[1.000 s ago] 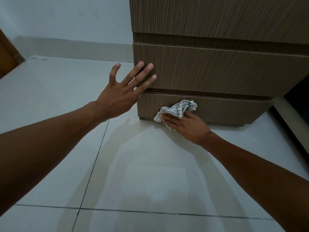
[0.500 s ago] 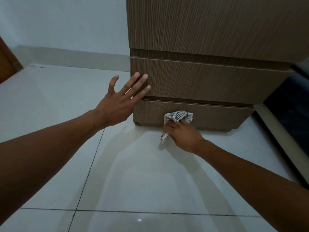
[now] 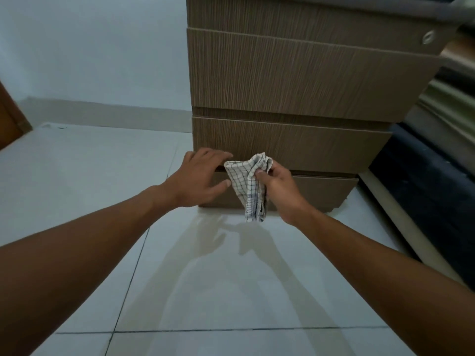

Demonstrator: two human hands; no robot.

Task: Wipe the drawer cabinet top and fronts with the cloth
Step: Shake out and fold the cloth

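The brown wood-grain drawer cabinet (image 3: 295, 80) stands on the floor ahead, showing three drawer fronts, the top one with a round lock (image 3: 428, 37). My right hand (image 3: 279, 188) grips the white checked cloth (image 3: 246, 187) by its bunched upper part, and the rest hangs down in front of the bottom drawer (image 3: 318, 194). My left hand (image 3: 199, 177) is just left of the cloth, its loosely bent fingertips at the cloth's upper left corner and its thumb apart below. The cabinet top is out of view.
Glossy white floor tiles (image 3: 205, 278) spread out below my arms. A white wall with a skirting (image 3: 102, 111) runs behind on the left. A dark bed-like piece (image 3: 431, 191) stands close to the cabinet's right side. A brown door edge (image 3: 10, 124) shows at far left.
My right hand has lifted the cloth off the bottom drawer front, and it now hangs. My left hand dropped from the middle drawer's left edge to the cloth. The view tilted upward.
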